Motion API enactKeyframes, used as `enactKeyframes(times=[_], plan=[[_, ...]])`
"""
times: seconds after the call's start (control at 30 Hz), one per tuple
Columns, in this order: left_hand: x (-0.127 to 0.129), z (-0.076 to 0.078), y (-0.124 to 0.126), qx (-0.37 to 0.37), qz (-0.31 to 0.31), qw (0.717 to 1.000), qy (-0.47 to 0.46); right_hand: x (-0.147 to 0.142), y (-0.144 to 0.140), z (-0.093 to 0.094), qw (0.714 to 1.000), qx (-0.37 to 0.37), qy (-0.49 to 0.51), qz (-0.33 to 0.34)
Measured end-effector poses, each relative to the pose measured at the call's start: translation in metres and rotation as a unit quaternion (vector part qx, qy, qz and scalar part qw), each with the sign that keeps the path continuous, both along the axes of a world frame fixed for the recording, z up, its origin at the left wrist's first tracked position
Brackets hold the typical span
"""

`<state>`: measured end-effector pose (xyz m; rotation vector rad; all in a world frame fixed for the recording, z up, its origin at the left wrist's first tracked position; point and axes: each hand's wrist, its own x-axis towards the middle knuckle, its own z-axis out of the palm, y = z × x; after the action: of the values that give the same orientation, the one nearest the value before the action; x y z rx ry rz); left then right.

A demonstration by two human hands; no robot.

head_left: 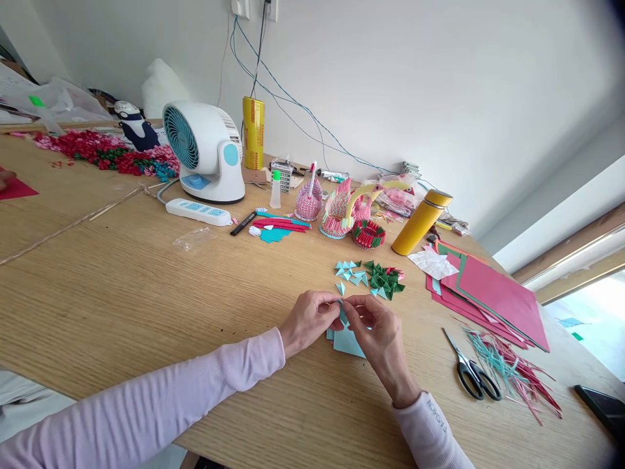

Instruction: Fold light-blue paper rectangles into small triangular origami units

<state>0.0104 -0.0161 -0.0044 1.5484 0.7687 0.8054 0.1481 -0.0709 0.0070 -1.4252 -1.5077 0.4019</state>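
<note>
My left hand (312, 319) and my right hand (375, 332) meet at the middle of the table, both closed on a small light blue piece of paper (344, 315). Fingers cover most of that piece. Under my hands lie light blue paper sheets (348, 344), partly hidden by the right hand. Just beyond my fingertips are folded light blue paper triangles (352, 275), one of them (340, 288) lying apart and nearest to me. A pile of folded green paper triangles (385, 279) sits to their right, with a few pink ones at its edge.
Black-handled scissors (476, 378) and paper strips (517, 371) lie right, near coloured paper sheets (498, 293). Behind stand a yellow bottle (420, 225), folded-paper swans (336, 212), a small paper basket (368, 233), a white fan (208, 153) and a power strip (198, 212). Another person's hand (6, 178) shows far left.
</note>
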Motion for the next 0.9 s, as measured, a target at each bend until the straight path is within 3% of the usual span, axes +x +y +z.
enactKeyframes(times=[0.27,0.53,0.77,0.9], plan=[[-0.001,-0.004,-0.001,0.001,-0.007,1.000,-0.004,0.002,0.001,-0.003,0.999,-0.006,-0.034,-0.018],[0.002,-0.005,-0.003,-0.009,0.007,1.000,-0.025,-0.006,-0.001,0.001,0.993,0.052,-0.101,-0.026],[0.003,0.003,-0.008,-0.050,-0.004,0.996,-0.078,-0.005,0.000,-0.005,0.977,0.093,-0.188,-0.035],[0.003,0.005,-0.007,-0.061,0.002,0.994,-0.089,-0.004,0.001,-0.005,0.974,0.122,-0.189,-0.036]])
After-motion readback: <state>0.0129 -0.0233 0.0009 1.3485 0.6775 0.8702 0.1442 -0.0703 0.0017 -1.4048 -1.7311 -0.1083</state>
